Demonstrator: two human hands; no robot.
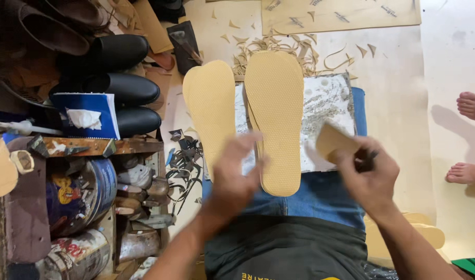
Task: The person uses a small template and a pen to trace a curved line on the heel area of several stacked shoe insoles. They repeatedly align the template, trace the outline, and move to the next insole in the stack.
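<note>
Two tan textured shoe soles lie side by side on a scarred white board [328, 103] across my lap. My left hand [236, 171] presses on the near part of the soles, between the left sole [211, 103] and the right sole [276, 109]. My right hand [369, 173] is shut on a small tan piece of sole material [333, 141] and a dark tool, held just right of the right sole above the board's near edge. Both hands are blurred.
Black shoe lasts [126, 88] and a blue tissue box [89, 115] sit at the left above a cluttered shelf with tins [82, 192]. Tan offcuts [294, 49] litter the floor beyond the board. Another person's bare feet [468, 140] stand at the right.
</note>
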